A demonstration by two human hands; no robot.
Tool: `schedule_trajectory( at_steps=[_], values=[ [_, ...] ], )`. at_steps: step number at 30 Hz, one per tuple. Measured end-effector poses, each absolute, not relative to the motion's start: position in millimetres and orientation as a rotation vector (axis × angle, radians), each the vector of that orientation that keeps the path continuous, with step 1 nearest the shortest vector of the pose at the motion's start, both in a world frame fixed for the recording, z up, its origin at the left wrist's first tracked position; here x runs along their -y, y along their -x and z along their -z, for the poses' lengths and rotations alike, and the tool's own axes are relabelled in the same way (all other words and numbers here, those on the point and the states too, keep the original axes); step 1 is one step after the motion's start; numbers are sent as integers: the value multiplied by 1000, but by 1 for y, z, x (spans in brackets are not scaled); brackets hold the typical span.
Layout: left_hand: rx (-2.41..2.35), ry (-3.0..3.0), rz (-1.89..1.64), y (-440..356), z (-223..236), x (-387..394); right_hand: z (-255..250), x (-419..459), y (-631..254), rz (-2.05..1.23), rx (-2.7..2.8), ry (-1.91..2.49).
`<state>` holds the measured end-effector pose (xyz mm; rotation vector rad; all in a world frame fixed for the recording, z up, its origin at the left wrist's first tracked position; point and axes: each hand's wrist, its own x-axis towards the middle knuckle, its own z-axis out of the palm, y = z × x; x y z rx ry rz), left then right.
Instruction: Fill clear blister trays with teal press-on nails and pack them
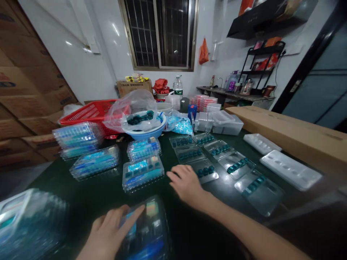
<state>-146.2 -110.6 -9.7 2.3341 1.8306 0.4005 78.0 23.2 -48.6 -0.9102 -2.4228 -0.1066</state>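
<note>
My left hand point(110, 231) lies with fingers stretched over the top of a stack of clear blister packs with blue inserts point(148, 231) at the near edge of the dark table point(89, 195). My right hand point(185, 184) rests palm down on the table with its fingers apart, holding nothing, just left of an open clear tray with small teal pieces point(204, 170). More such open trays point(235, 164) lie in two rows to its right. Another closed stack point(142, 172) stands just left of my right hand.
Further stacks of packs point(94, 162) sit at the left, one blurred at the near left corner point(24, 224). A blue bowl point(148, 131), a red basket point(89, 112), clear boxes point(226, 124), white tray lids point(290, 169) and a long cardboard box point(292, 133) ring the work area.
</note>
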Motion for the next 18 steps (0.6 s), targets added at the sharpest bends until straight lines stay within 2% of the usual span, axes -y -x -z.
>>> schedule_trajectory(
  at_steps=[5,9,12,15,18],
  values=[
    [-1768,-2295,-190,125,34,93,74,-13,-173,273,2478,1265],
    [-1656,-2226,-170,121,31,89,87,-25,-188,341,2545,1280],
    [-1727,-2065,-474,122,18,101,88,-23,-178,365,2572,1182],
    [-1735,-1569,-938,112,9,122,88,-10,-169,370,2521,1133],
    [-1507,-978,-1078,82,13,137,87,7,-163,346,2443,1153]
  ],
)
